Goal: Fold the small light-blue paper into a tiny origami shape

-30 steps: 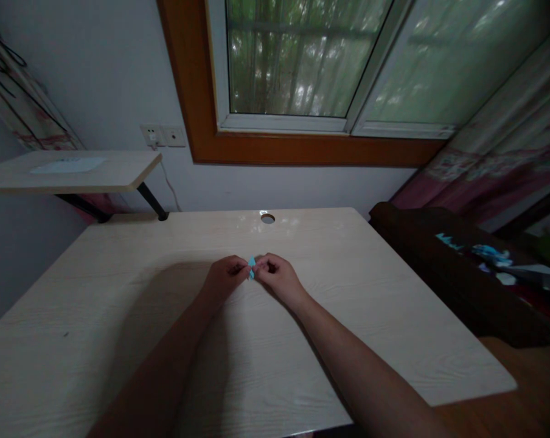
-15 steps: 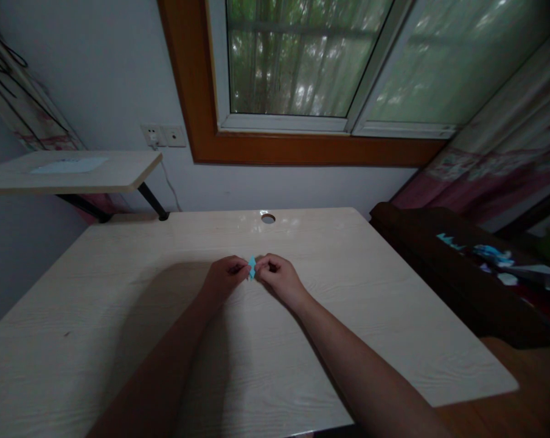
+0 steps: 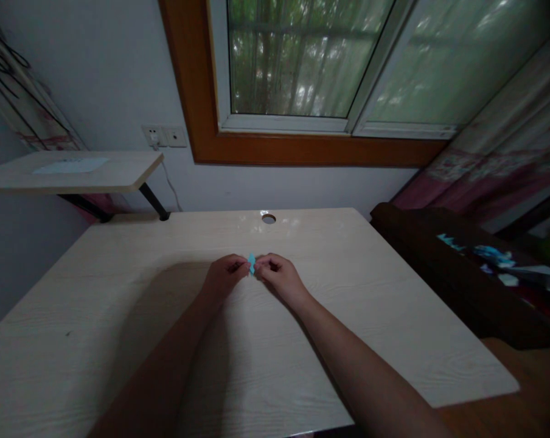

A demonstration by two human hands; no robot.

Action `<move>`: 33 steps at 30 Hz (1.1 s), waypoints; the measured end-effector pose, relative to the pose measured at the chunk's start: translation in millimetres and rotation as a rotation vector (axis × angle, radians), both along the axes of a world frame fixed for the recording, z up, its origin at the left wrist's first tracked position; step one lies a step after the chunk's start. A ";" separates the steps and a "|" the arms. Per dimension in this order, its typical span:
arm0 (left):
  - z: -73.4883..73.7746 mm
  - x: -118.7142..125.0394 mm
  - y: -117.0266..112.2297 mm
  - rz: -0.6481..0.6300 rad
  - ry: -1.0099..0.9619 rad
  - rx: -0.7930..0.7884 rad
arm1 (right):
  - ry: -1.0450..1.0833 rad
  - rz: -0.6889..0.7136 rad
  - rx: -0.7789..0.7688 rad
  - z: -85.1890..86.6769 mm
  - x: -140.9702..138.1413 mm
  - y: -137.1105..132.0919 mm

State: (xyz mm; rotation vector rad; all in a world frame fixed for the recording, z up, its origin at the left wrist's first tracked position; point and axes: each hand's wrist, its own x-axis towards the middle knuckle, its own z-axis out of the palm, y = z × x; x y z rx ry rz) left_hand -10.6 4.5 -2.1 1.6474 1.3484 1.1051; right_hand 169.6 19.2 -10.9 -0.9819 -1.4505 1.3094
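A small light-blue piece of folded paper [image 3: 252, 264] stands between my two hands over the pale wood-grain desk [image 3: 348, 316]. My left hand [image 3: 227, 272] pinches its left side between thumb and fingertips. From the other side, my right hand [image 3: 277, 272] has its thumb and fingers closed on the right edge. The fingertips cover parts of the paper, so its full shape is hidden.
A raised shelf [image 3: 133, 173] with a white sheet [image 3: 72, 165] stands at the back left. Near the desk's back edge is a round cable hole [image 3: 269, 219]. Light-blue paper pieces [image 3: 493, 255] and other items lie on dark furniture [image 3: 421, 243] at right.
The light-blue paper has tilted slightly between my fingers, and its outline looks a little different. Both hands stay in almost the same place.
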 end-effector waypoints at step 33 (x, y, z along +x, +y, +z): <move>-4.7 -3.1 3.1 -0.021 -0.150 0.029 | -0.133 -0.064 0.223 -1.3 0.7 -5.0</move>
